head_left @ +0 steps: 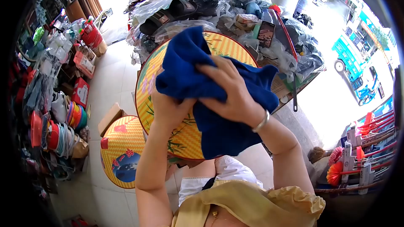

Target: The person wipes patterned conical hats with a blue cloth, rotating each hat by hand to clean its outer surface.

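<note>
A blue cloth (235, 130) is bunched up above a round yellow woven hat (227, 46) with green leaf patterns and a dark red rim. My left hand (170, 107) holds the cloth from its lower left side; its fingers are mostly hidden behind the fabric. My right hand (229, 90), with a silver bangle at the wrist, lies over the middle of the cloth, its fingers bent and pressed into the folds. Both hands are close together, near the hat's centre.
A second woven hat (111, 143) is at the lower left. Plastic-wrapped goods and a phone (266, 33) cover the stand ahead. Assorted wares line the left side. Red-handled brushes (336, 172) are at the right, with a blue three-wheeled cart (349, 59) outside.
</note>
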The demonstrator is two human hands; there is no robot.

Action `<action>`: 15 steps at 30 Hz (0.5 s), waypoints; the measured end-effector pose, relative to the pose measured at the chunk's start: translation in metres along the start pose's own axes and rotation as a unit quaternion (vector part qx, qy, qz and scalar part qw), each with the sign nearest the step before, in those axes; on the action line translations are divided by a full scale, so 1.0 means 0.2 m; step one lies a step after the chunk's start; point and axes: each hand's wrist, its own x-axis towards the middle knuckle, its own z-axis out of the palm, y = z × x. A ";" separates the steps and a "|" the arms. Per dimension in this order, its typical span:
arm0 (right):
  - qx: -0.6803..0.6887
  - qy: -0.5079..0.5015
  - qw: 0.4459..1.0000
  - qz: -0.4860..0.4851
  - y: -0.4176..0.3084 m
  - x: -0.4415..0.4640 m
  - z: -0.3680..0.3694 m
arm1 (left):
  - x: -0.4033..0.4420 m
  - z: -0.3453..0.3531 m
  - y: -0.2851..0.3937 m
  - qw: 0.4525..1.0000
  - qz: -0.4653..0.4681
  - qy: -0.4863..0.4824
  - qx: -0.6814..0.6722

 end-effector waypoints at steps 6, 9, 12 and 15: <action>0.152 0.056 0.951 0.262 0.51 0.09 -0.07 | 0.09 0.00 0.13 0.988 0.109 0.062 0.092; 0.138 0.079 0.946 0.281 0.84 -0.06 -0.11 | 0.11 0.00 0.15 0.988 0.113 0.066 0.078; 0.080 0.096 0.933 0.337 0.74 -0.16 -0.11 | 0.12 -0.01 0.15 0.988 0.118 0.060 0.081; -0.034 0.079 0.972 0.220 0.50 -0.24 -0.06 | 0.14 -0.02 0.14 0.992 0.099 0.023 0.077</action>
